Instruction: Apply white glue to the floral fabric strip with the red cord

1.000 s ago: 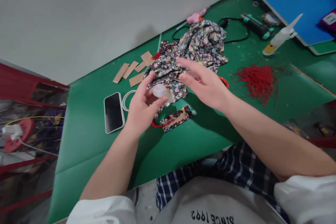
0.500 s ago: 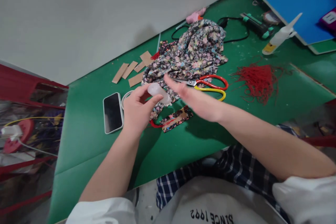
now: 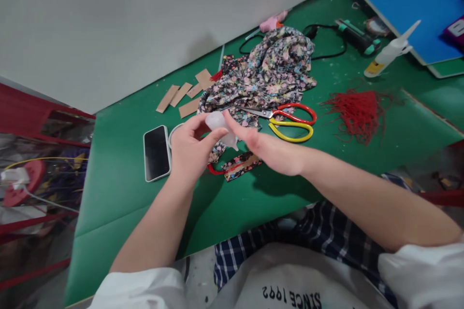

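Observation:
My left hand (image 3: 192, 147) grips a small translucent white squeeze bottle (image 3: 220, 128) between thumb and fingers, its narrow tip tilted down to the right. My right hand (image 3: 264, 147) is flat with fingers stretched out, its fingertips against or just beside the bottle; contact is hard to tell. Beneath them lies a strip of card partly wrapped in floral fabric (image 3: 241, 166), with a red cord loop (image 3: 214, 170) at its left. Scissors with one red and one yellow handle (image 3: 286, 123) rest with their blades on crumpled floral fabric (image 3: 270, 75).
Several cardboard strips (image 3: 167, 99) lie at the back left, and a phone (image 3: 157, 153) at the left. A pile of red cords (image 3: 358, 116), a white glue bottle (image 3: 389, 55), a teal-and-black tool (image 3: 357, 37) and a blue board (image 3: 413, 9) occupy the right. A pink glue gun (image 3: 272, 22) is by the wall.
My right hand has come closer to the bottle, its fingertips now meeting it in view. The bottle has tilted slightly, so its tip shows. The camera has shifted a little.

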The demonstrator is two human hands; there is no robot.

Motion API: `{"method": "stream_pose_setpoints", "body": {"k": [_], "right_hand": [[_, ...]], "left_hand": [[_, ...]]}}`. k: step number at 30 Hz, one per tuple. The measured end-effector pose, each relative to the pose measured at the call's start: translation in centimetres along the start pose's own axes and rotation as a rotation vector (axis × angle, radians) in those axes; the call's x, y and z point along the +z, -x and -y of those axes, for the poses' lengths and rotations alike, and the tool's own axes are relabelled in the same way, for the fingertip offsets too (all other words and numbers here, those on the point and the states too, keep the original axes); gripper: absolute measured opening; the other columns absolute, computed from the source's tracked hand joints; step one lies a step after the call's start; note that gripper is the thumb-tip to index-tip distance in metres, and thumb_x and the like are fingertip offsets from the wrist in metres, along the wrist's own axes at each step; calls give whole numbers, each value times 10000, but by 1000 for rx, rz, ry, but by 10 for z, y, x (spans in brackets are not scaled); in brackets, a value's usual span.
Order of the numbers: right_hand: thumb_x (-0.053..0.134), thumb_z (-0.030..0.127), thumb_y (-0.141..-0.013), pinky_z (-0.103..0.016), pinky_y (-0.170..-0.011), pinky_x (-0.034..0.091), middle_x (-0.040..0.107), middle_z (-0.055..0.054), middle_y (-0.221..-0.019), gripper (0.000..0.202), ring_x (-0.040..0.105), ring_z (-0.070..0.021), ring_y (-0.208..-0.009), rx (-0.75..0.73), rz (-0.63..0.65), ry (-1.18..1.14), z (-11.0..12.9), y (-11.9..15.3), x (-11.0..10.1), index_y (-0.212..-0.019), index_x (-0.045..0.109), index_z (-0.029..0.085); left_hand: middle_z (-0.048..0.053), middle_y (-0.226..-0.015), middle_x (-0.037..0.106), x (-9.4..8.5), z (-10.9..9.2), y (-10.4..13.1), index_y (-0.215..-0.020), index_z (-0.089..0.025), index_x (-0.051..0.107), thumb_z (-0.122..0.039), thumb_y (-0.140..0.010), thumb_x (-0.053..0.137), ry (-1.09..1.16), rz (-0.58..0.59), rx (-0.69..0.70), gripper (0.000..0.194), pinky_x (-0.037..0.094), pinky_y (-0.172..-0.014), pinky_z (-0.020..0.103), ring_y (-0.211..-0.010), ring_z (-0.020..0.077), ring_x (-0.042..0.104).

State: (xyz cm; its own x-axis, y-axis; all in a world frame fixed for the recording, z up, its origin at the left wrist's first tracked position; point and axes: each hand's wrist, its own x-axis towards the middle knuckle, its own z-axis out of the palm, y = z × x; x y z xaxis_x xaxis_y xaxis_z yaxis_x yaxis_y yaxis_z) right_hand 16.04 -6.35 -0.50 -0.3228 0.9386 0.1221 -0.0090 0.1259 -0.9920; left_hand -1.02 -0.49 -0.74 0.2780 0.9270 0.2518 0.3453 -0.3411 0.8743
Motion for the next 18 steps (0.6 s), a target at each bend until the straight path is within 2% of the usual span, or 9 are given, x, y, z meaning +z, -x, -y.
{"method": "stream_pose_setpoints", "body": {"k": [2,4,6,8,9,11,14,18], "right_hand": [[139,737,-773,-378,-1139,134,235,-25,-1494,858,159,-201,-1384,21,39,-3,-4,-1,-4,-1420,247,184],[131,680,-827,-379,-1141,123,313,6,-1464,749,177,-189,-1381,-4,-69,17,-10,-4,-8,-1384,340,226],[312,608,-850,-395,-1127,175,384,-8,-1425,638,266,-208,-1350,-29,-112,108,-17,-6,-8,-1355,391,227],[557,477,-784,-404,-1068,298,473,-38,-1359,620,423,-230,-1250,-56,-97,226,-23,-7,-3,-1331,423,217],[628,398,-746,-395,-1019,361,529,-46,-1302,619,498,-227,-1172,-72,-112,267,-26,-7,0,-1308,449,211],[652,274,-724,-361,-917,443,623,-39,-1158,533,587,-201,-1016,-94,-182,294,-29,-8,6,-1235,518,199],[620,207,-738,-331,-867,464,663,-25,-1044,384,605,-175,-938,-104,-224,253,-29,-10,9,-1120,594,182],[604,178,-744,-336,-876,468,661,-33,-1051,350,609,-170,-943,-87,-149,75,-27,-12,3,-1094,609,166]], "left_hand": [[26,-829,685,1,1,0,-897,-162,655,-385,-622,739,-4,4,-9,364,506,-717,281,-760,167,636],[19,-803,674,1,2,-1,-873,-159,641,-389,-623,737,-1,12,-27,353,501,-697,269,-738,156,629],[4,-782,657,2,3,-1,-857,-162,624,-390,-626,733,7,19,-36,342,494,-670,250,-710,139,618],[-11,-768,636,3,5,-1,-845,-167,605,-390,-625,730,1,17,-35,337,481,-637,228,-684,120,602],[-17,-763,624,3,5,-1,-842,-169,595,-388,-627,727,-6,20,-33,334,473,-620,218,-674,112,593],[-26,-748,599,3,6,-1,-849,-174,576,-382,-633,725,-15,36,-20,334,456,-588,199,-657,99,570],[-13,-803,587,0,5,-1,-922,-184,568,-396,-680,693,4,117,31,345,450,-590,191,-688,98,553],[46,-1023,602,-6,1,-3,-1103,-217,549,-445,-790,570,110,285,115,388,483,-741,253,-905,152,575]]}}
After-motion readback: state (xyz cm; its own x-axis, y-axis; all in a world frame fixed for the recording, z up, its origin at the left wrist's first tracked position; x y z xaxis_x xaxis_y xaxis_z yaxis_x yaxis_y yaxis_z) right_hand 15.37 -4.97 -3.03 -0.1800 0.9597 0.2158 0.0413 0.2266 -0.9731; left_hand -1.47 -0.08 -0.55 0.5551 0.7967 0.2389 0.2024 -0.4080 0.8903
